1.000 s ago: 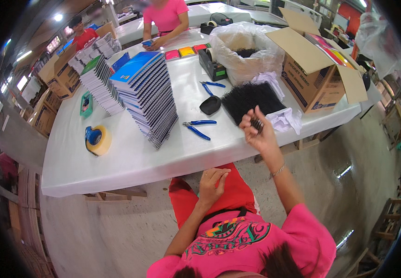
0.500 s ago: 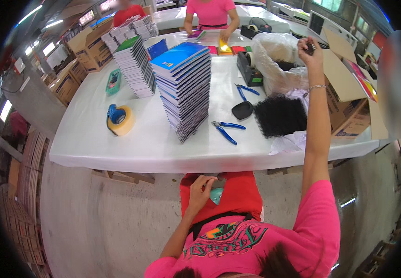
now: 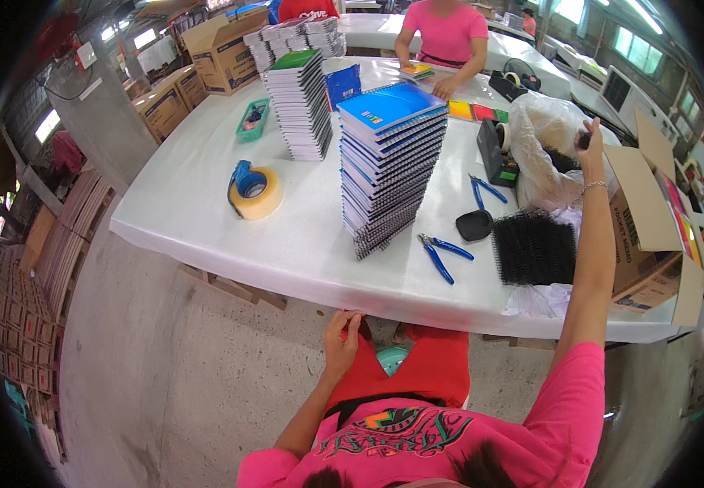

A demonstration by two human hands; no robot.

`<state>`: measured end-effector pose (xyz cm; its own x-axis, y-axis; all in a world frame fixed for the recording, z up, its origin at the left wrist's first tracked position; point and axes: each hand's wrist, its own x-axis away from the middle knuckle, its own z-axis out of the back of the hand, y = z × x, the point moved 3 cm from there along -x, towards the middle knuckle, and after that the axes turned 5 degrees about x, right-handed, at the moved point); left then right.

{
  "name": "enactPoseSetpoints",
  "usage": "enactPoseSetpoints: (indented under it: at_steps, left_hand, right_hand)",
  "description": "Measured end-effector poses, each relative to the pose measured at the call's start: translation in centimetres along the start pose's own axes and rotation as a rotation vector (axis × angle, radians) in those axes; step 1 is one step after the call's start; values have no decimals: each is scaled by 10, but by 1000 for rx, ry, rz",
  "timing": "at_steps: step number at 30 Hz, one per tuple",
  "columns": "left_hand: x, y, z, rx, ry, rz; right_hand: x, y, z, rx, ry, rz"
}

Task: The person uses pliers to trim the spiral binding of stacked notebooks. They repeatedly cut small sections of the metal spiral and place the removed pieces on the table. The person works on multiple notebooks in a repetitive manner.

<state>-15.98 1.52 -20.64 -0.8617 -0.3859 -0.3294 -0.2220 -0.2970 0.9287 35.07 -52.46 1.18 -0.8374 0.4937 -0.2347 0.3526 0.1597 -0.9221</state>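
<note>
My right hand point(image 3: 590, 148) is raised at the far right of the table, beside a clear plastic bag point(image 3: 531, 134) with black material inside. Its fingers are curled around a small dark thing whose kind I cannot make out. My left hand point(image 3: 341, 343) hovers over my lap at the table's front edge, thumb and fingers pinched together; whatever is in them is too small to tell. Between the hands stands a tall stack of spiral notebooks point(image 3: 393, 154) with blue covers. A bundle of black plastic coils point(image 3: 534, 249) lies below my right forearm.
Two blue-handled cutters point(image 3: 447, 257) and a black scoop-like piece point(image 3: 474, 226) lie right of the stack. A tape roll point(image 3: 256, 193), green basket point(image 3: 252, 122) and second notebook stack point(image 3: 297, 106) are left. An opened carton point(image 3: 645, 244) stands right. Opposite, a co-worker point(image 3: 447, 32) handles small colourful books.
The view has swung left, so the table appears farther right. My right hand stays raised by the bag with the dark thing; my left hand is now closer to the table edge.
</note>
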Motion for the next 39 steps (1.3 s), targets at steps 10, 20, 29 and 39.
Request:
enactPoseSetpoints:
  at_steps: [10,20,29,39]
  left_hand:
    - [5,10,8,-81,20,-100]
    - [-61,36,41,-124,194,-228]
    - [-142,45,58,82,275,-249]
    - [-190,-30,51,64,170,-4]
  right_hand:
    - [141,10,-47,1039,12,956]
    - [406,20,-105,784,-1114,388]
    - [453,77,-71,906,-1197,372]
    - [498,70,-62,1023,-853,761]
